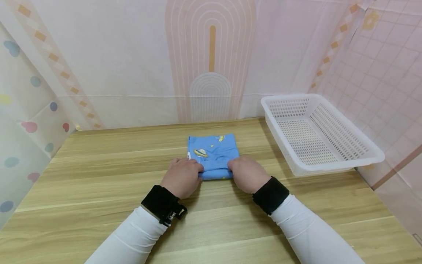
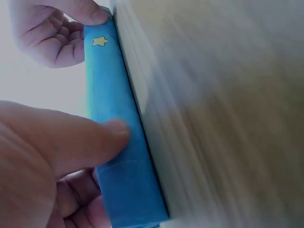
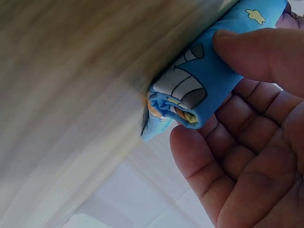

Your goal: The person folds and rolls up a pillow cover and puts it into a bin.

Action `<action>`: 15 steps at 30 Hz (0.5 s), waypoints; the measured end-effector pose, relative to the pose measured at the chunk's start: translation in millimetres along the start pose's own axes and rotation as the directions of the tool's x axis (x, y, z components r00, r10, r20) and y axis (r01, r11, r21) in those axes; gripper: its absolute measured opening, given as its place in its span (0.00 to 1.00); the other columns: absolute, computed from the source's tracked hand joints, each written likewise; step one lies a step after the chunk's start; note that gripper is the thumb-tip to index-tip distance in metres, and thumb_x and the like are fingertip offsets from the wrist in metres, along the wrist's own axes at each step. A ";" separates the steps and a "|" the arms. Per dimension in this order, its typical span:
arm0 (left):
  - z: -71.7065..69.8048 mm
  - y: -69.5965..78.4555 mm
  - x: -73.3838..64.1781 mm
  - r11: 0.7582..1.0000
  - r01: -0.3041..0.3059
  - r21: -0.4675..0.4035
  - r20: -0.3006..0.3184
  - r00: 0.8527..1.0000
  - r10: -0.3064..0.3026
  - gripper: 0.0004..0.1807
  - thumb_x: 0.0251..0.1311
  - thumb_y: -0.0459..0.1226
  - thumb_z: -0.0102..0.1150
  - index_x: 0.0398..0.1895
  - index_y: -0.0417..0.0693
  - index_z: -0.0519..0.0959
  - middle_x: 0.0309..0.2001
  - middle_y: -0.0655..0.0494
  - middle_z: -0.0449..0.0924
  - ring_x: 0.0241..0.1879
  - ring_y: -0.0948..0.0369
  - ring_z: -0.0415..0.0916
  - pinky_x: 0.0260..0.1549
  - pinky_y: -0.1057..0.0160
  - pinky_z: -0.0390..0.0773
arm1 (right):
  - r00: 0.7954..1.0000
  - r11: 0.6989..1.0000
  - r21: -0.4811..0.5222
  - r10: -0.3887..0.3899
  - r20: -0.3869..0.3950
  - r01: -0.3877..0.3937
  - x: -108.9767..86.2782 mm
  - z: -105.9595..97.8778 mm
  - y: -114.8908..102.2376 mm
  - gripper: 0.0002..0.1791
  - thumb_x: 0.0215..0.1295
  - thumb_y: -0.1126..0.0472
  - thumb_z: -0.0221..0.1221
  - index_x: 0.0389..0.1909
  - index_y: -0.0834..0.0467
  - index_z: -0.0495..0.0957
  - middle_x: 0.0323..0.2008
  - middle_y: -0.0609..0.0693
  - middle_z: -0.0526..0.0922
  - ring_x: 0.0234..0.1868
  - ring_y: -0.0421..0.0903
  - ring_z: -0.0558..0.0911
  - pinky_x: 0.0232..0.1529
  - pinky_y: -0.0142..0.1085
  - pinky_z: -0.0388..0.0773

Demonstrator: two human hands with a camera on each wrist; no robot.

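A blue cloth [image 1: 215, 148] printed with ringed planets and stars lies on the wooden table, its near edge rolled into a flat band. At the left end of that band, my left hand [image 1: 182, 176] grips the cloth between thumb and fingers. My right hand [image 1: 248, 174] pinches the other end. In the left wrist view the rolled edge [image 2: 107, 85] carries a yellow star, and a thumb presses on its side. Seen from the right wrist, several layers show at the open end of the roll [image 3: 180, 90], with my fingers curled beneath it.
To the right stands a white perforated plastic basket [image 1: 283, 154], with nothing seen inside. The wooden tabletop [image 1: 115, 165] extends around the cloth. Patterned sheets [image 1: 132, 55] hang along the back and both sides.
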State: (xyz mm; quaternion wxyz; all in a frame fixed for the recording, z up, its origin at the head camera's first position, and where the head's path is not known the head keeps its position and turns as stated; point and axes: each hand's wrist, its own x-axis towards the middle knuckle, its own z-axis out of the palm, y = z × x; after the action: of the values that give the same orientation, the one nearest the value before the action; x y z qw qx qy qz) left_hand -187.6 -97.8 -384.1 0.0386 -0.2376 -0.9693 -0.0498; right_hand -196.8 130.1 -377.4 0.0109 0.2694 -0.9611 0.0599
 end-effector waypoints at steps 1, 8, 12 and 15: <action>0.3 0.0 0.0 1.000 -0.002 0.004 -0.005 1.000 0.002 0.10 0.66 0.40 0.70 0.49 0.53 0.89 0.48 0.55 0.88 0.53 0.51 0.83 0.51 0.46 0.74 | 1.000 1.000 -0.003 -0.002 0.002 0.002 -0.2 -0.3 0.1 0.07 0.72 0.72 0.58 0.36 0.59 0.83 0.35 0.53 0.87 0.38 0.48 0.83 0.44 0.46 0.84; 1.0 0.4 -0.1 0.999 -0.013 0.036 -0.027 1.000 0.014 0.07 0.62 0.39 0.73 0.43 0.56 0.89 0.44 0.57 0.89 0.48 0.53 0.84 0.52 0.45 0.72 | 1.000 1.000 -0.015 -0.024 0.016 0.024 -2.5 -2.2 -0.2 0.06 0.71 0.72 0.61 0.37 0.59 0.84 0.34 0.53 0.87 0.37 0.47 0.82 0.43 0.45 0.84; -0.1 -0.3 -0.3 0.998 -0.017 0.053 -0.010 1.000 0.017 0.04 0.65 0.38 0.69 0.41 0.55 0.89 0.42 0.57 0.89 0.45 0.53 0.83 0.51 0.47 0.71 | 0.999 1.000 0.003 -0.026 0.037 0.026 -2.8 -4.4 -0.2 0.07 0.70 0.73 0.61 0.37 0.59 0.84 0.34 0.52 0.86 0.35 0.45 0.81 0.42 0.43 0.84; -1.3 -2.2 -0.1 0.998 -0.022 0.059 0.028 0.999 0.020 0.05 0.67 0.38 0.67 0.42 0.54 0.89 0.42 0.56 0.89 0.44 0.53 0.83 0.49 0.49 0.71 | 0.998 1.000 0.018 -0.018 0.062 0.017 -2.7 -5.4 -0.2 0.07 0.69 0.73 0.61 0.38 0.59 0.84 0.33 0.51 0.85 0.35 0.45 0.80 0.41 0.44 0.84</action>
State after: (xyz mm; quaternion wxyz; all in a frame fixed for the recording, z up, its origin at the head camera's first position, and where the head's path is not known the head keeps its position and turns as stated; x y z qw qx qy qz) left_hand -188.5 -99.9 -383.0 0.0328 -0.2472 -0.9683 -0.0176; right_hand -194.4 131.9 -372.2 -0.0207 0.2798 -0.9580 0.0596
